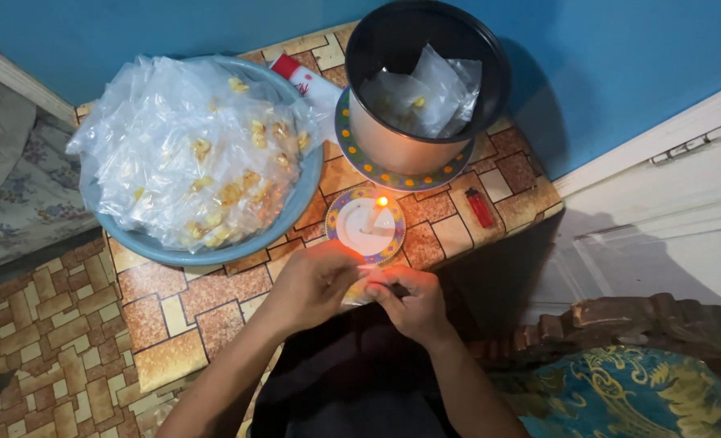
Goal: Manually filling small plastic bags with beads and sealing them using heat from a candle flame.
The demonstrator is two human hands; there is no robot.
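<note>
Both hands meet just below a lit candle [381,212] that stands on a small patterned saucer [346,217]. My left hand [312,284] and my right hand [409,302] pinch a small clear plastic packet [359,290] between them, close to the flame. The packet is mostly hidden by my fingers. A wide blue basin [295,203] at the left is heaped with several clear packets of yellowish snacks [190,154]. A dark metal pot [425,77] on a patterned plate [360,158] behind the candle holds a few clear bags.
A red lighter [480,208] lies right of the saucer near the table's edge. The low table [174,316] has a brown tile-pattern cover. A blue wall runs behind. A white door is at right, and a blue-gold cushion [628,389] at bottom right.
</note>
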